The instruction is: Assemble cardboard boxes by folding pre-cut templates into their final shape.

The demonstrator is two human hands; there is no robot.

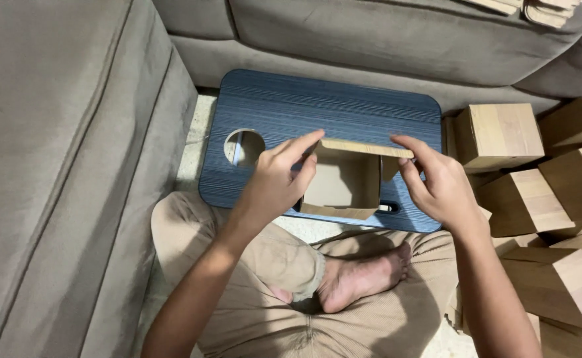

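Observation:
An open brown cardboard box with a wood-grain outside rests on a small blue lap table. Its opening faces me and its inside is bare. My left hand grips the box's left side, with the index finger stretched along the top edge. My right hand holds the right side, fingertips on the top flap near its right corner.
Several folded wood-grain boxes are piled on the floor to the right. A grey sofa wraps the left and far sides. The table has a round hole at its left. My crossed legs and bare foot lie below.

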